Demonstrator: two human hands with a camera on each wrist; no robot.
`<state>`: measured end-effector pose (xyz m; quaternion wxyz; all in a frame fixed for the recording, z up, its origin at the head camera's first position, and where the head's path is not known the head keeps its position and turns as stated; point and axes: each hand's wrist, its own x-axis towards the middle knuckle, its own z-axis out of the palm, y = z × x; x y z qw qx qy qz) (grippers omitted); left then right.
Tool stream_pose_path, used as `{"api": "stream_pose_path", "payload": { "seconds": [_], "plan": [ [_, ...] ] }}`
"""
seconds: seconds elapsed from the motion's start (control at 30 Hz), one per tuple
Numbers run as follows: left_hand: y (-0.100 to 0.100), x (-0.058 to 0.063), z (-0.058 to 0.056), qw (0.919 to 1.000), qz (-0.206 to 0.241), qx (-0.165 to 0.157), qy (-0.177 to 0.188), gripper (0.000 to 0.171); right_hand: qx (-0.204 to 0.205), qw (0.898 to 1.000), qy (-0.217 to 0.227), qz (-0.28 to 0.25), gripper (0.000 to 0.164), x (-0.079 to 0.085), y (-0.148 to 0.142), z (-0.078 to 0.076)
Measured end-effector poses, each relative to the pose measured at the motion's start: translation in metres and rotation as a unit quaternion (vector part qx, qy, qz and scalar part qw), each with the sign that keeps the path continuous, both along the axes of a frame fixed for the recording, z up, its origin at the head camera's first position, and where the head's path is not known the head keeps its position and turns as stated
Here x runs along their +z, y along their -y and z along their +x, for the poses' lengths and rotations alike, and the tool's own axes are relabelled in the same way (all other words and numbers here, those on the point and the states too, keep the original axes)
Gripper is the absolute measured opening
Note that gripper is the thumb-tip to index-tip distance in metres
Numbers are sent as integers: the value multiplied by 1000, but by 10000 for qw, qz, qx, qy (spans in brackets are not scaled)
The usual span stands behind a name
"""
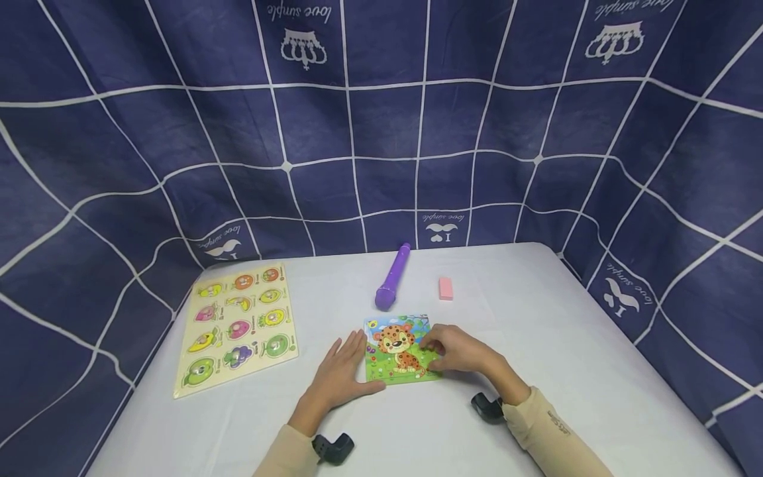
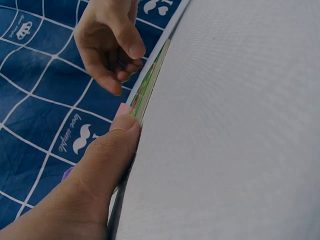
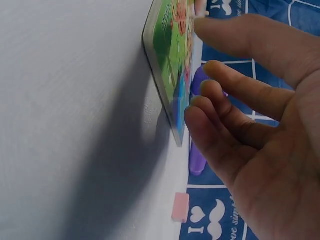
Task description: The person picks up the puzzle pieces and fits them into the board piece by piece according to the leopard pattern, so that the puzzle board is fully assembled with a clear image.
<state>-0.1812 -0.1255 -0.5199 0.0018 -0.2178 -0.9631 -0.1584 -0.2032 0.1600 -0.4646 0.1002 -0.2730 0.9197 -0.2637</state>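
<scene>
A square picture board (image 1: 387,363) with a cartoon leopard on green grass lies flat on the white table. My left hand (image 1: 341,372) rests along its left side, fingers straight, thumb touching the near edge. In the left wrist view that thumb (image 2: 107,152) presses the board's rim (image 2: 145,95). Over the board's right part hovers my right hand (image 1: 459,348), its fingers loosely bent. The right wrist view shows nothing between the right fingers (image 3: 230,145) and thumb, close above the board (image 3: 172,65); whether a fingertip touches it, I cannot tell.
Behind the board lie a purple toy microphone (image 1: 393,278) and a small pink block (image 1: 445,289). A wooden fruit puzzle board (image 1: 229,377) occupies the table's left side. A navy checked curtain (image 1: 381,126) hangs around the white table (image 1: 572,344).
</scene>
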Motion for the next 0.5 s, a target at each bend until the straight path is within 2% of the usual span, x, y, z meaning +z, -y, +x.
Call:
{"api": "stream_pose_path", "payload": {
  "seconds": [0.27, 0.5],
  "plan": [
    [0, -3, -1, 10000, 38, -52, -34, 114, -215, 9991, 363, 68, 30, -3, 7, 1],
    [1, -2, -1, 10000, -23, 19, 10, 115, -277, 9992, 272, -31, 30, 3, 7, -1]
  ]
}}
